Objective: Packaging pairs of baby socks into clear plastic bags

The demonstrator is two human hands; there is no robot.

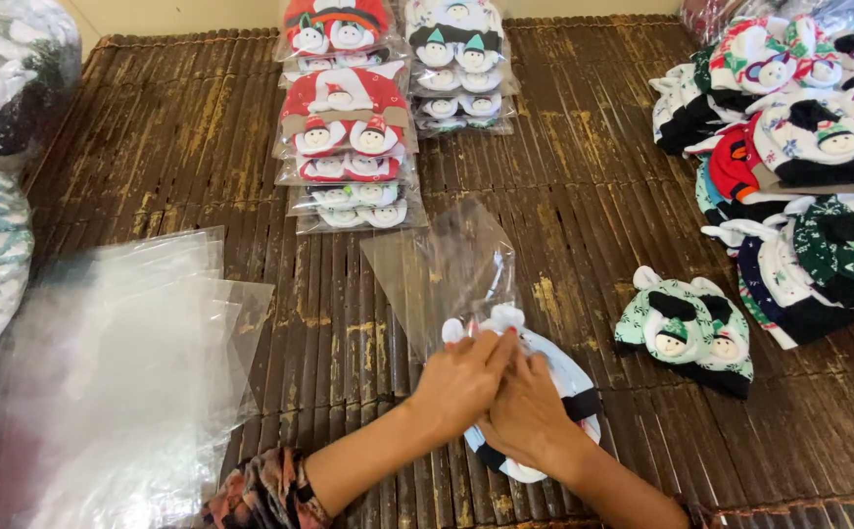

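I see my left hand (461,377) and right hand (525,411) pressed together on a light-blue pair of socks (554,367) – both gripping it at the mouth of a clear plastic bag (442,264). It all lies on the dark slatted mat (584,216), near the green snowman socks (687,333)

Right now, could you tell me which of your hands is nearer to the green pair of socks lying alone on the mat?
Right. The right hand rests on the light blue socks, just left of the green pair of socks; the left hand is farther left, by the clear bag.
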